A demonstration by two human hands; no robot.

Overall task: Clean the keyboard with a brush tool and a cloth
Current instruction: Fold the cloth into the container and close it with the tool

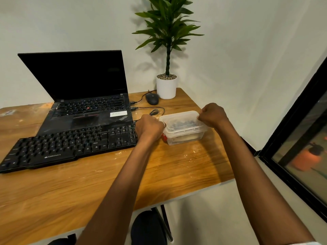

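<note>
Clear plastic is what both my hands are closed on. My left hand curls its fingers over the near-left edge of the lid, and my right hand pinches the lid's far-right corner. The tub under it sits on the wooden table. Something dark and a bit of red show through its wall, but I cannot tell whether they are the brush and the cloth.

The keyboard lies to the left of the tub, and its right end is just beside my left hand. Its long axis runs across the table, slanting toward me at the far left end. I judge my left hand the nearer one for reaching it. An open laptop stands behind the keyboard.
</note>
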